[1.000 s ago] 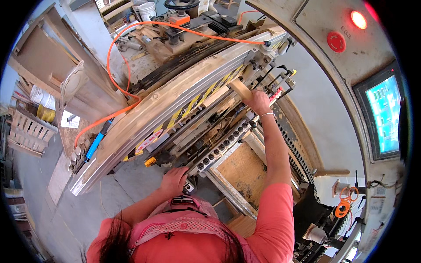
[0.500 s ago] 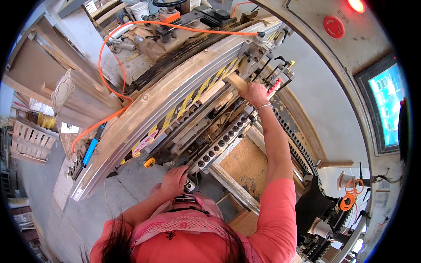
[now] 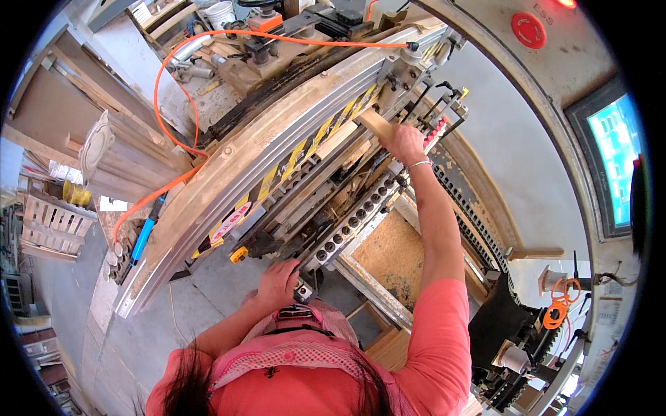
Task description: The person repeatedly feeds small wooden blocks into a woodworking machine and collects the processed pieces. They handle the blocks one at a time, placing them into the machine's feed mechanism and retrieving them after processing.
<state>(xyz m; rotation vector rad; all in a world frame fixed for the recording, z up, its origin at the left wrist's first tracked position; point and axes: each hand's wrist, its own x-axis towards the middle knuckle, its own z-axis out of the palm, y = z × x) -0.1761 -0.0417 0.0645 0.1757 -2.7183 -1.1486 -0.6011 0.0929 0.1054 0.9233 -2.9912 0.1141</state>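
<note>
My right hand (image 3: 404, 144) is stretched far forward, closed round the near end of a short wooden block (image 3: 375, 125). The block's far end reaches the striped edge of the machine, and my palm hides its near end. Close to my body, my left hand (image 3: 279, 281) lies on the near end of a metal rail (image 3: 329, 247) that has a row of round black holes. Its fingers are stretched out over the metal, holding no loose piece. Between the hands runs the machine bed (image 3: 305, 208), with wood offcuts lying along it.
A curved-looking beam (image 3: 229, 156) with yellow-black tape crosses on the left, an orange hose (image 3: 163, 104) looping over it. Right of my arm are a sawdust-covered tray (image 3: 388, 256), a cable chain (image 3: 479, 232) and a control panel with a lit screen (image 3: 614, 156) and red button (image 3: 528, 30).
The view has shifted slightly. My right hand still grips the wooden block at nearly the same place, and my left hand stays at the rail's end.
</note>
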